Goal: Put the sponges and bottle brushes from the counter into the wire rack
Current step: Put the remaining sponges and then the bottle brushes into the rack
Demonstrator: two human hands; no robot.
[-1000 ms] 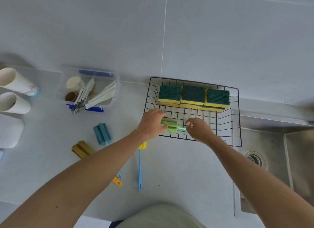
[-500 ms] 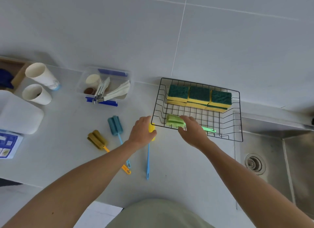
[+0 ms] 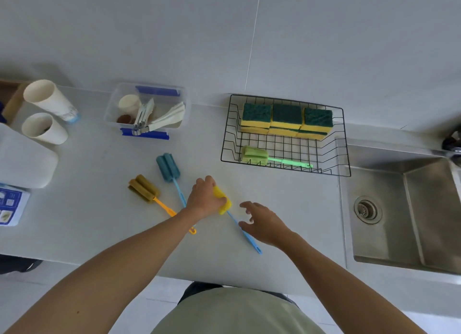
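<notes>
Both hands have left the wire rack (image 3: 346, 144) at the counter's (image 3: 287, 234) back edge, where the green brush (image 3: 254, 155) now lies along the front wall below the sponges (image 3: 287, 115). The left hand (image 3: 203, 197) now curls round the foam head of the yellow brush (image 3: 222, 201) mid-counter. The right hand (image 3: 264, 222) hovers with fingers spread, holding nothing, just over its blue handle. Likely trouble: lifted by the soft head alone, the long handle could swing and catch the rack's wires. The teal brush (image 3: 167, 166) and the olive brush (image 3: 143, 188), lying just left of that wrist, could be nudged.
</notes>
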